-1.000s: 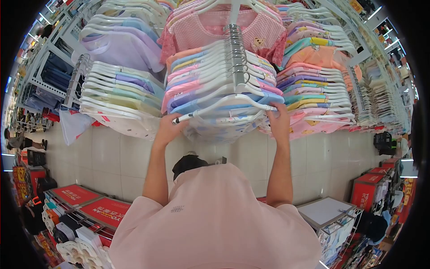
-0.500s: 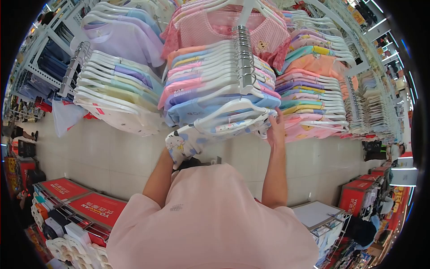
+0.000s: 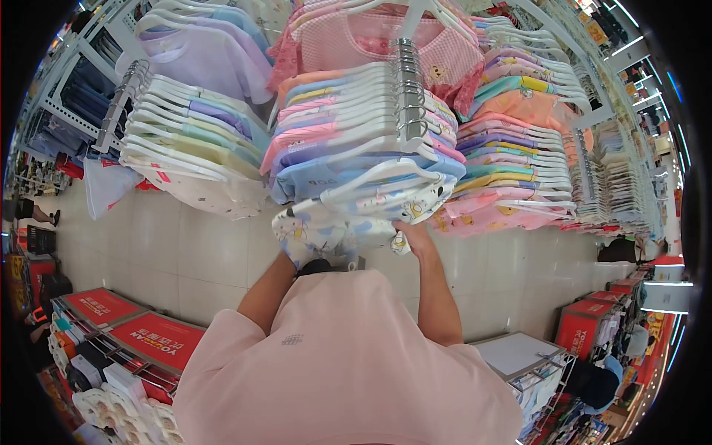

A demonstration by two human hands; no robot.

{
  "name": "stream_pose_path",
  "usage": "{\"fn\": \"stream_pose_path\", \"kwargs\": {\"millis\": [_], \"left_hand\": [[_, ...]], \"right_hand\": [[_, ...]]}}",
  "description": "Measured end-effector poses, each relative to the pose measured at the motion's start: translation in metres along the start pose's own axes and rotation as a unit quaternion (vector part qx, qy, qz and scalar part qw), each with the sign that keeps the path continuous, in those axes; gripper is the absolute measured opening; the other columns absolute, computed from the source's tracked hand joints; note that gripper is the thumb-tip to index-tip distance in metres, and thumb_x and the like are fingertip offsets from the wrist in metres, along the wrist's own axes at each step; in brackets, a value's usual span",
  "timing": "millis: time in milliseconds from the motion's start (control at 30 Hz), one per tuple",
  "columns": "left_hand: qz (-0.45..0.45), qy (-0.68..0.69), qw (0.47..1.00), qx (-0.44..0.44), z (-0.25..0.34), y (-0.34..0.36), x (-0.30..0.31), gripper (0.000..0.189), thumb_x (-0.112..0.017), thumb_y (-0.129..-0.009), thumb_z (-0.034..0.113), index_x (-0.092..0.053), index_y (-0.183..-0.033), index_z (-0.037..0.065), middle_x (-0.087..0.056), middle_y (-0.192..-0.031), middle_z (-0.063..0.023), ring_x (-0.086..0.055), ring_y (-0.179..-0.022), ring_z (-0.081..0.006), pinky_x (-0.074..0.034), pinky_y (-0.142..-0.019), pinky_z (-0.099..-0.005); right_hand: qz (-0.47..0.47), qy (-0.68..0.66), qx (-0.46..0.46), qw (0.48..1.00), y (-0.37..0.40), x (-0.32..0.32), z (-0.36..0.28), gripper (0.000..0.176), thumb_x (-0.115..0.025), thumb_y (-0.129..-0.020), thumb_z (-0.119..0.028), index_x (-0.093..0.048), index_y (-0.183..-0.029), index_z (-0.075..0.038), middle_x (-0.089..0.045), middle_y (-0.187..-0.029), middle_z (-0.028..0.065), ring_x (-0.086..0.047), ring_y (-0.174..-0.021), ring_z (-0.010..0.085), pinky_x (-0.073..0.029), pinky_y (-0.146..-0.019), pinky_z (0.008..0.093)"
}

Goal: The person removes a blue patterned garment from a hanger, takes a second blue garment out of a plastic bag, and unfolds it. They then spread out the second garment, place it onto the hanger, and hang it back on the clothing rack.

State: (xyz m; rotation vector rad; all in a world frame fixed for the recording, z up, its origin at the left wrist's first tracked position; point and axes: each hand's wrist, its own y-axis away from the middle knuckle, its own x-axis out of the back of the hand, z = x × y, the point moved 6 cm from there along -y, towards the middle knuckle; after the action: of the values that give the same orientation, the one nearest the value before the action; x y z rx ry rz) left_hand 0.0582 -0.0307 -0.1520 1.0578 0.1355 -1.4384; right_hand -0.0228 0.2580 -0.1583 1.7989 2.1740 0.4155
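A white shirt (image 3: 326, 226) with blue patches and cartoon prints hangs from a white hanger (image 3: 382, 171) at the front of the middle rack. My right hand (image 3: 414, 237) grips a bunched piece of its cloth at the lower right side. Under the shirt's left end is my left hand (image 3: 286, 261); the cloth covers its fingers, so their grip cannot be made out. Directly behind hangs a light blue shirt (image 3: 319, 179), followed by a row of pastel shirts on white hangers.
A metal rail (image 3: 409, 89) carries the middle row. Pale shirts (image 3: 189, 167) hang to the left and pink ones (image 3: 504, 208) to the right. Behind me stand red signs (image 3: 159, 337) over a shelf and a white-topped stand (image 3: 517, 350). The floor (image 3: 185, 256) is tiled.
My right hand has moved down and left from the shirt's right end, and now bunches its cloth. The shirt's lower part is pulled toward me. My left hand stays at the left end.
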Motion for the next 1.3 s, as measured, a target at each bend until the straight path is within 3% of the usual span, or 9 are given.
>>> {"fn": "stream_pose_path", "kwargs": {"millis": [100, 300, 500, 700, 800, 1000, 1100, 1200, 1300], "left_hand": [[0.009, -0.002, 1.000, -0.010, -0.001, -0.001, 0.000, 0.070, -0.064, -0.091, 0.056, -0.060, -0.136, 0.004, -0.065, -0.130, -0.0103, -0.062, -0.114, -0.0207, -0.049, -0.096, -0.0358], [0.017, -0.010, 0.999, -0.025, 0.008, -0.008, 0.002, 0.069, -0.065, -0.090, 0.056, -0.060, -0.136, 0.004, -0.065, -0.130, -0.0103, -0.062, -0.113, -0.0209, -0.050, -0.096, -0.0358], [0.020, -0.017, 0.999, -0.029, 0.009, -0.008, 0.002, 0.069, -0.067, -0.089, 0.055, -0.060, -0.136, 0.004, -0.065, -0.129, -0.0103, -0.062, -0.113, -0.0211, -0.050, -0.095, -0.0359], [0.023, -0.021, 0.999, -0.031, 0.004, -0.001, 0.002, 0.069, -0.068, -0.088, 0.054, -0.061, -0.135, 0.004, -0.065, -0.129, -0.0103, -0.062, -0.112, -0.0213, -0.050, -0.095, -0.0359], [0.029, -0.022, 0.999, -0.035, 0.003, 0.003, 0.003, 0.069, -0.069, -0.088, 0.053, -0.061, -0.135, 0.004, -0.065, -0.129, -0.0103, -0.062, -0.112, -0.0214, -0.050, -0.095, -0.0359], [0.043, -0.023, 0.998, -0.051, 0.007, 0.001, 0.007, 0.069, -0.070, -0.087, 0.053, -0.061, -0.135, 0.004, -0.065, -0.129, -0.0103, -0.062, -0.112, -0.0215, -0.050, -0.095, -0.0360], [0.050, -0.025, 0.996, -0.066, 0.015, -0.002, 0.012, 0.069, -0.071, -0.087, 0.052, -0.061, -0.135, 0.004, -0.065, -0.128, -0.0103, -0.062, -0.112, -0.0216, -0.050, -0.095, -0.0360], [0.056, -0.026, 0.995, -0.081, 0.022, -0.003, 0.016, 0.069, -0.072, -0.086, 0.052, -0.061, -0.134, 0.004, -0.065, -0.128, -0.0103, -0.062, -0.112, -0.0217, -0.050, -0.094, -0.0360], [0.062, -0.027, 0.994, -0.090, 0.026, -0.004, 0.021, 0.069, -0.072, -0.086, 0.051, -0.061, -0.134, 0.003, -0.065, -0.128, -0.0103, -0.062, -0.111, -0.0218, -0.050, -0.094, -0.0360]], "right_hand": [[0.009, -0.077, -0.021, 0.997, 0.002, -0.004, 0.005, 0.058, -0.073, -0.080, 0.001, -0.054, -0.135, 0.001, -0.063, -0.129, 0.0104, -0.061, -0.112, 0.0225, -0.050, -0.097, 0.0350], [-0.056, -0.013, -0.034, 0.998, 0.009, -0.010, 0.023, 0.058, -0.072, -0.082, 0.000, -0.053, -0.136, 0.002, -0.062, -0.126, 0.0087, -0.060, -0.112, 0.0225, -0.049, -0.097, 0.0347], [-0.004, -0.053, -0.055, 0.997, 0.007, -0.009, 0.023, 0.073, -0.077, -0.080, -0.008, -0.045, -0.145, 0.003, -0.057, -0.137, 0.0120, -0.056, -0.123, 0.0241, -0.044, -0.106, 0.0352], [-0.106, 0.065, -0.039, 0.991, 0.016, -0.018, 0.025, 0.059, -0.076, -0.081, -0.004, -0.054, -0.135, 0.002, -0.062, -0.129, 0.0096, -0.060, -0.113, 0.0223, -0.048, -0.099, 0.0343], [-0.045, 0.073, -0.073, 0.994, 0.014, -0.004, 0.032, 0.059, -0.075, -0.081, -0.004, -0.054, -0.136, 0.002, -0.062, -0.129, 0.0093, -0.061, -0.111, 0.0230, -0.049, -0.098, 0.0349], [0.024, -0.078, -0.036, 0.996, 0.005, -0.013, 0.042, 0.056, -0.071, -0.084, -0.002, -0.052, -0.137, 0.004, -0.062, -0.130, 0.0111, -0.062, -0.112, 0.0236, -0.049, -0.098, 0.0353], [-0.036, 0.005, -0.040, 0.999, 0.011, -0.022, 0.044, 0.056, -0.068, -0.086, -0.002, -0.049, -0.138, 0.004, -0.060, -0.131, 0.0121, -0.061, -0.113, 0.0233, -0.050, -0.097, 0.0341], [0.061, 0.012, -0.043, 0.997, 0.017, -0.006, 0.036, 0.059, -0.068, -0.087, -0.002, -0.047, -0.141, 0.003, -0.058, -0.134, 0.0124, -0.059, -0.117, 0.0239, -0.049, -0.099, 0.0340], [0.044, -0.137, -0.048, 0.988, 0.014, 0.005, 0.043, 0.063, -0.071, -0.086, -0.002, -0.045, -0.143, 0.002, -0.056, -0.137, 0.0130, -0.059, -0.119, 0.0253, -0.047, -0.102, 0.0353]]}}
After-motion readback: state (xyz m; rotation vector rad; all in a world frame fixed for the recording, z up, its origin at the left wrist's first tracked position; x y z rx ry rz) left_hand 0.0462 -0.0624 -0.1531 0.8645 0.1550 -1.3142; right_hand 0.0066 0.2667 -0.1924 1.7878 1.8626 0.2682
